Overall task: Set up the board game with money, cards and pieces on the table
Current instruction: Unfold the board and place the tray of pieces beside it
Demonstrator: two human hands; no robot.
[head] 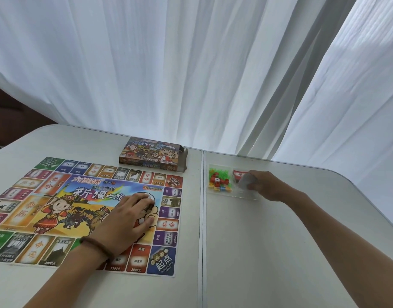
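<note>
"起点" and "2800元" on board (pixel 86 196)

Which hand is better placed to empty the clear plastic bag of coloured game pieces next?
Right. The right hand grips the clear plastic bag of coloured game pieces; the left hand lies flat on the colourful paper game board, well away from it.

Both arms are bare as far as they show. The left hand (pixel 129 216) wears a dark brown beaded bracelet (pixel 97 247) round the wrist, behind its fingers (pixel 147 223); the right hand (pixel 265 185) is bare.
</note>
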